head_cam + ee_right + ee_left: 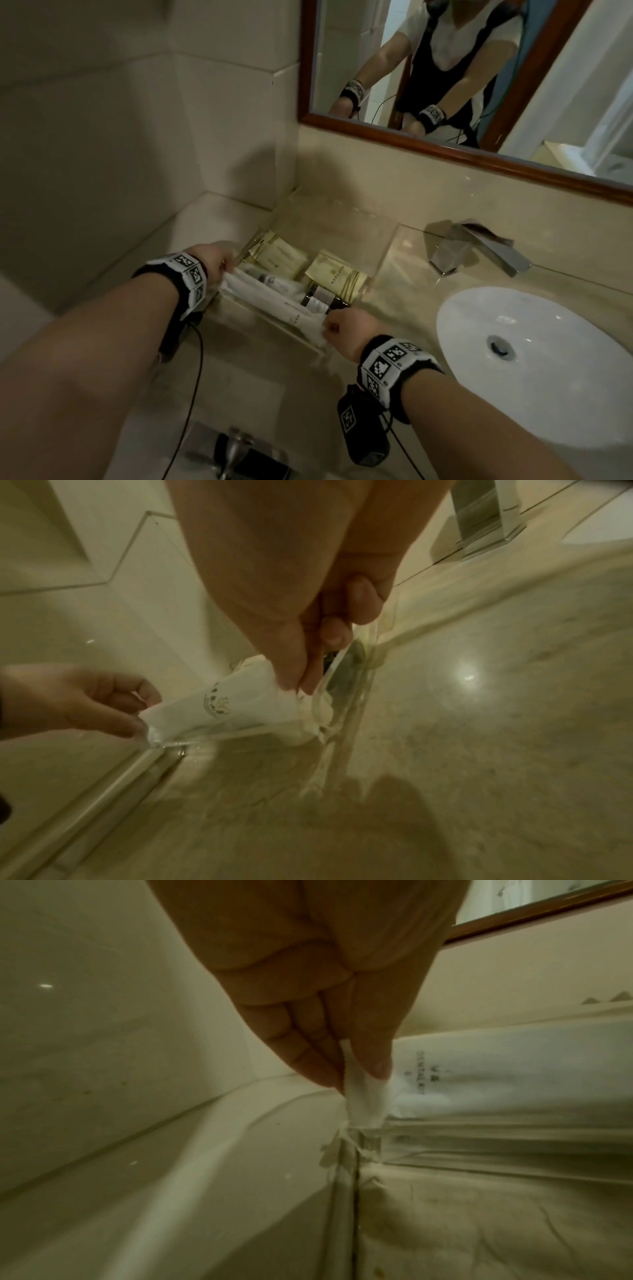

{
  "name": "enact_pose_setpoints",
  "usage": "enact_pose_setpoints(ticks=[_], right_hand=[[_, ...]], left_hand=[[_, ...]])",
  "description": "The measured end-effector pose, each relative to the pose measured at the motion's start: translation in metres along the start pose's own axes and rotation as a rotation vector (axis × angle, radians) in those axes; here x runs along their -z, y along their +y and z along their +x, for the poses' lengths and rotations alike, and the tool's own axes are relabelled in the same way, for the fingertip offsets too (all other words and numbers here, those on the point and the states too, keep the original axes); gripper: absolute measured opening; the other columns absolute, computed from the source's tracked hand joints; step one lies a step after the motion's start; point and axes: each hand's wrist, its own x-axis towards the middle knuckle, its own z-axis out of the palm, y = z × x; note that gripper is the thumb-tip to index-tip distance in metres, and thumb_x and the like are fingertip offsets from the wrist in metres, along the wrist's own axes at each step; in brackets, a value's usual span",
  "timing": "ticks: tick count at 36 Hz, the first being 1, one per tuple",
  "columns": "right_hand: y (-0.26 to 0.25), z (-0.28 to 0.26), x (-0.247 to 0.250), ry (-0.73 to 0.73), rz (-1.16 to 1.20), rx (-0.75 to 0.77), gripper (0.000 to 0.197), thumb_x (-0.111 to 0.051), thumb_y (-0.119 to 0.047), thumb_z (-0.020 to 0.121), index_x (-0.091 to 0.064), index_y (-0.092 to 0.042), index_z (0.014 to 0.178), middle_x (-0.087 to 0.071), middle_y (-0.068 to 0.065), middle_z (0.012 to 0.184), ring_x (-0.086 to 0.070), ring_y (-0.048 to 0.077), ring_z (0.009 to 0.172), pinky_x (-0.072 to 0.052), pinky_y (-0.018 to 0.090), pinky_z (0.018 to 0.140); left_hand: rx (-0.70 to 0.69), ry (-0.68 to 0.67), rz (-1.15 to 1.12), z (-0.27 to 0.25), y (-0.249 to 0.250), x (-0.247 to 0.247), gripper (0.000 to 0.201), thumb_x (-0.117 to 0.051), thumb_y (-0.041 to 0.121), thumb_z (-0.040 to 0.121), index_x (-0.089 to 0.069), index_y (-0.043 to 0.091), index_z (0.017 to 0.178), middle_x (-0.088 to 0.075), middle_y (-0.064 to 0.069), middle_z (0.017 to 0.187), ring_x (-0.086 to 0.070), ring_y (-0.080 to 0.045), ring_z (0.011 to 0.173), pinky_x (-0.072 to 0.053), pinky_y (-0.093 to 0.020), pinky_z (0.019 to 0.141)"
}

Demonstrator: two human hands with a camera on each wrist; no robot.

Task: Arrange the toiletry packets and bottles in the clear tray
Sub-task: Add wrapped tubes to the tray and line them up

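A clear tray (383, 251) sits on the marble counter left of the sink. Inside lie yellow packets (337, 275), small dark bottles (318, 301) and long white packets (274, 301) along the near side. My left hand (219, 262) pinches the left end of a white dental-kit packet (363, 1096) between thumb and fingers. My right hand (337, 329) pinches the packet's right end (240, 704) at the tray's near right corner. The left hand (85, 699) also shows in the right wrist view, at the packet's far end.
A white sink basin (534, 363) lies right of the tray, with a chrome faucet (479, 253) behind it. A wood-framed mirror (445, 144) hangs above. The tiled wall (137, 137) closes in on the left. A chrome fixture (236, 448) sits at the counter's near edge.
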Motion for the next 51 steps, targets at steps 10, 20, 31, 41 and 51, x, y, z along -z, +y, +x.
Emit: enact_pose_setpoints(ticks=[10, 20, 31, 41, 51], right_hand=[[-0.005, 0.004, -0.001, -0.120, -0.107, 0.033, 0.022, -0.046, -0.025, 0.097, -0.066, -0.017, 0.103, -0.062, 0.002, 0.105, -0.058, 0.020, 0.097, -0.045, 0.027, 0.080], [-0.010, 0.002, -0.003, -0.011, -0.144, 0.052, 0.037, -0.033, -0.036, 0.101, -0.062, -0.015, 0.089, -0.051, 0.001, 0.084, -0.048, 0.018, 0.079, -0.037, 0.024, 0.066], [-0.005, 0.012, -0.016, -0.007, -0.202, 0.070, 0.038, -0.037, -0.039, 0.099, -0.066, -0.015, 0.096, -0.052, 0.000, 0.089, -0.052, 0.019, 0.081, -0.039, 0.025, 0.067], [-0.020, 0.021, -0.013, -0.100, -0.368, -0.008, 0.042, -0.036, -0.038, 0.101, -0.061, -0.011, 0.122, -0.059, 0.006, 0.111, -0.053, 0.019, 0.087, -0.047, 0.029, 0.074], [-0.026, 0.021, -0.006, -0.179, -0.368, -0.068, 0.040, -0.042, -0.038, 0.099, -0.063, -0.008, 0.115, -0.054, 0.003, 0.091, -0.054, 0.018, 0.081, -0.049, 0.028, 0.073]], left_hand=[[0.007, -0.024, 0.075, -0.001, -0.001, 0.000, 0.024, -0.060, 0.014, 0.085, -0.063, 0.010, 0.108, -0.064, -0.009, 0.118, -0.058, -0.025, 0.112, -0.045, -0.023, 0.088], [-0.063, 0.033, 0.077, 0.007, 0.001, -0.004, 0.024, -0.060, 0.016, 0.088, -0.064, 0.016, 0.111, -0.062, -0.006, 0.120, -0.060, -0.023, 0.109, -0.045, -0.028, 0.092], [-0.101, 0.002, 0.209, 0.008, 0.002, -0.007, 0.013, -0.052, 0.006, 0.085, -0.058, 0.011, 0.096, -0.058, -0.011, 0.118, -0.058, -0.027, 0.095, -0.040, -0.027, 0.076], [-0.041, -0.095, 0.449, 0.015, 0.015, -0.006, 0.026, -0.049, 0.013, 0.088, -0.063, 0.012, 0.110, -0.062, -0.008, 0.120, -0.059, -0.026, 0.110, -0.047, -0.032, 0.092], [-0.040, -0.133, 0.544, 0.016, 0.017, -0.008, 0.030, -0.063, 0.019, 0.082, -0.064, 0.019, 0.112, -0.060, -0.003, 0.125, -0.060, -0.023, 0.112, -0.051, -0.033, 0.092]])
